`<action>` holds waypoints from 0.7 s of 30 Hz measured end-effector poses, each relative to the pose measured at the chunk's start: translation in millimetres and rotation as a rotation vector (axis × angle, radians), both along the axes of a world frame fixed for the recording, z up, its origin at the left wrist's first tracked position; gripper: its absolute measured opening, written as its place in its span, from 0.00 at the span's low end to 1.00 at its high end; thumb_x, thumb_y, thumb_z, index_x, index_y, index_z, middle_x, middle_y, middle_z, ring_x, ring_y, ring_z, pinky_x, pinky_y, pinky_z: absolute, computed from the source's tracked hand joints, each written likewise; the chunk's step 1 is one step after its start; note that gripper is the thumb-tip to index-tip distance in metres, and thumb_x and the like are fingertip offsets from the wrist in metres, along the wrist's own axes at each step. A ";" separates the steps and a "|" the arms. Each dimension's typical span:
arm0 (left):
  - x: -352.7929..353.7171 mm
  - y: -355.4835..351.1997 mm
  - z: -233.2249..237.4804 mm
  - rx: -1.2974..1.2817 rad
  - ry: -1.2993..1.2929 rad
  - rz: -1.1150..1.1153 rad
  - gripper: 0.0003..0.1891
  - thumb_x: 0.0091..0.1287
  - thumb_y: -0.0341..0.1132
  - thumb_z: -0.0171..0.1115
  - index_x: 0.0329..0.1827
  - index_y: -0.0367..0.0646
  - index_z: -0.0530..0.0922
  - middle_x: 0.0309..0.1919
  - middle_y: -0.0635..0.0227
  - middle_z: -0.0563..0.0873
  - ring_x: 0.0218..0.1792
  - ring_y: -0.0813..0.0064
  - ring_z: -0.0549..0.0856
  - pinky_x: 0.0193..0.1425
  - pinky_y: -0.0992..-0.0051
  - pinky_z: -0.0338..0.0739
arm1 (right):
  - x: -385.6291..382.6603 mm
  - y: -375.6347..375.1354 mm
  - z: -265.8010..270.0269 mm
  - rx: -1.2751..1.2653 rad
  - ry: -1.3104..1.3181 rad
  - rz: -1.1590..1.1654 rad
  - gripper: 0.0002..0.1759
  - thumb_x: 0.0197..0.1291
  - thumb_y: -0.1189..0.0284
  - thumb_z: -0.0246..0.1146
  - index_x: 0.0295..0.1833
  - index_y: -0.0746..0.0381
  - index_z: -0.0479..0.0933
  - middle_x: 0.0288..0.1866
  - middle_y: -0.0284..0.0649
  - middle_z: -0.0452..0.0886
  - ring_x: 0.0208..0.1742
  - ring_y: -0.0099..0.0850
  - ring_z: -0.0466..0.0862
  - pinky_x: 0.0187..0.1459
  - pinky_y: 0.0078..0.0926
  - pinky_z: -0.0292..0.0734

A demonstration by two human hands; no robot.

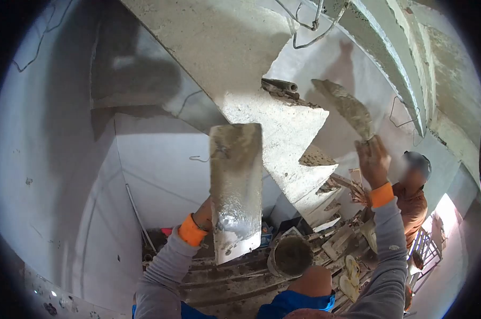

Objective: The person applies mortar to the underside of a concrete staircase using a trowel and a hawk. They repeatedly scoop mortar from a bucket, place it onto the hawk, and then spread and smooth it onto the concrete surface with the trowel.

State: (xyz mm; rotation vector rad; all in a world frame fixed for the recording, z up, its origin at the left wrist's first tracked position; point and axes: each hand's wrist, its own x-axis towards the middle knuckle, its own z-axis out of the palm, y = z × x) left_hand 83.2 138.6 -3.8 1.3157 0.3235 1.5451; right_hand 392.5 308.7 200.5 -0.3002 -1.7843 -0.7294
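Observation:
My left hand (202,215) is mostly hidden behind a long rectangular plastering float (235,186), which it holds up in front of the staircase. The float's face is smeared with wet grey mortar and shines near its lower end. My right hand (374,161) is raised on the right, its fingers wrapped round the handle end of a trowel (347,106). Mortar coats the trowel's blade, which points up and left past the stepped edge of the concrete stairs (283,138). The trowel and the float are apart.
A bucket (291,256) stands below on wooden planks (224,290). A person in a cap (415,199) is close by on the right. Bent wire (315,32) hangs overhead, and a white wall (43,186) rises on the left.

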 end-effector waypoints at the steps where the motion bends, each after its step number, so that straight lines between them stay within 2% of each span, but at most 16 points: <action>1: -1.3 -1.8 8.1 0.027 -0.034 0.033 0.22 0.69 0.41 0.50 0.62 0.40 0.66 0.54 0.61 0.75 0.54 0.70 0.75 0.58 0.66 0.73 | 9.7 3.5 7.6 0.005 -0.007 -0.008 0.10 0.54 0.68 0.64 0.37 0.63 0.74 0.30 0.44 0.75 0.27 0.44 0.79 0.26 0.37 0.73; 6: -23.9 -12.6 78.5 0.194 -0.192 0.200 0.24 0.70 0.45 0.47 0.64 0.41 0.64 0.56 0.60 0.74 0.55 0.66 0.75 0.59 0.63 0.72 | 19.8 37.3 47.8 0.081 -0.041 -0.033 0.11 0.56 0.68 0.64 0.41 0.61 0.75 0.31 0.43 0.75 0.28 0.46 0.78 0.28 0.37 0.73; 10: -24.2 -33.5 105.9 0.254 -0.228 0.268 0.25 0.70 0.47 0.45 0.65 0.41 0.62 0.57 0.59 0.73 0.57 0.63 0.74 0.60 0.60 0.71 | 5.5 52.1 85.0 0.120 0.017 -0.069 0.12 0.58 0.66 0.61 0.43 0.62 0.75 0.34 0.43 0.76 0.33 0.45 0.79 0.32 0.37 0.74; 12: -13.4 -42.9 102.8 0.254 -0.245 0.279 0.26 0.70 0.48 0.45 0.65 0.41 0.62 0.58 0.58 0.72 0.57 0.61 0.73 0.60 0.59 0.71 | -3.7 66.5 106.4 0.142 0.022 -0.083 0.13 0.60 0.66 0.60 0.44 0.64 0.76 0.39 0.46 0.78 0.38 0.45 0.79 0.37 0.35 0.75; 15: 16.0 -56.4 97.5 0.231 -0.308 0.226 0.27 0.70 0.50 0.43 0.65 0.40 0.61 0.57 0.57 0.72 0.55 0.59 0.75 0.58 0.57 0.73 | -23.6 61.7 134.0 0.027 0.036 -0.062 0.18 0.61 0.61 0.59 0.47 0.64 0.76 0.42 0.47 0.79 0.42 0.46 0.79 0.42 0.36 0.75; 18: -13.2 -39.9 60.4 0.215 -0.274 0.224 0.28 0.69 0.51 0.45 0.65 0.41 0.62 0.57 0.57 0.72 0.56 0.59 0.75 0.59 0.57 0.72 | -48.6 76.6 157.0 0.164 0.025 -0.024 0.20 0.61 0.57 0.57 0.48 0.63 0.75 0.43 0.48 0.79 0.44 0.49 0.78 0.43 0.39 0.75; 21: -24.8 -34.1 42.6 0.212 -0.299 0.212 0.28 0.69 0.51 0.45 0.65 0.42 0.62 0.57 0.56 0.72 0.56 0.59 0.74 0.59 0.56 0.72 | -73.0 77.6 182.8 0.188 -0.035 -0.040 0.23 0.62 0.54 0.55 0.50 0.62 0.75 0.45 0.49 0.79 0.42 0.50 0.79 0.42 0.42 0.75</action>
